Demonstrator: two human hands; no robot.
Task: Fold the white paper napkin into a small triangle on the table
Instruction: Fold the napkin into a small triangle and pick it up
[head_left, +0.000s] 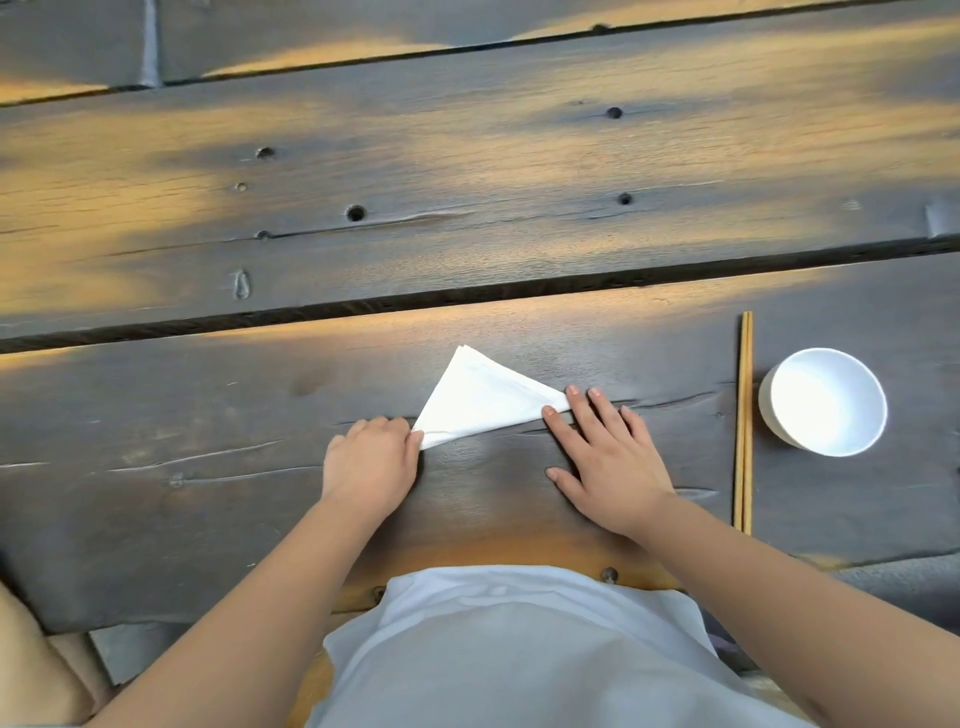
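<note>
A person seated at a dark plank worktop (208, 519) works a white paper napkin (483, 402) that already lies flat as a layered triangle, its apex pointing away from the sitter and its long edge facing them. At the near-left corner the left hand (371, 460) is curled, fingertips bunched and pinching that tip against the wood. Across the fold, the right hand (605, 465) lies spread and flat, palm down, its fingertips (550, 413) pressing the right-hand corner. Farther right, a pair of wooden chopsticks (744, 421) lies lengthwise, and beyond them stands an empty white bowl (826, 402), both well apart from the napkin. Judging by the shape, the main folds appear done; what seems left is one more halving for a smaller triangle, or simply flattening the creases and letting go
</note>
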